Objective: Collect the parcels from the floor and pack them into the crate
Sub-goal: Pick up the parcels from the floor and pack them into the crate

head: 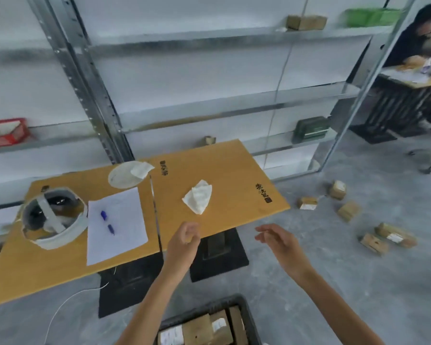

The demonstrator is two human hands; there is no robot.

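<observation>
Several brown cardboard parcels lie scattered on the grey floor at the right, among them a small one with a white label [307, 203], a tilted one [349, 211] and a long labelled one [395, 234]. At the bottom edge stands the black crate [246, 310] with several parcels packed inside. My left hand [183, 241] hovers at the front edge of the yellow table, fingers loosely curled, holding nothing. My right hand [278, 241] is held out over the floor with fingers apart and empty, well left of the loose parcels.
Two yellow tables [234, 170] on black bases carry a crumpled tissue [198, 196], a paper sheet with a pen [115, 220] and a white headset [54, 216]. Metal shelving [222, 108] lines the wall. Another person sits at a desk [413, 78] at the far right.
</observation>
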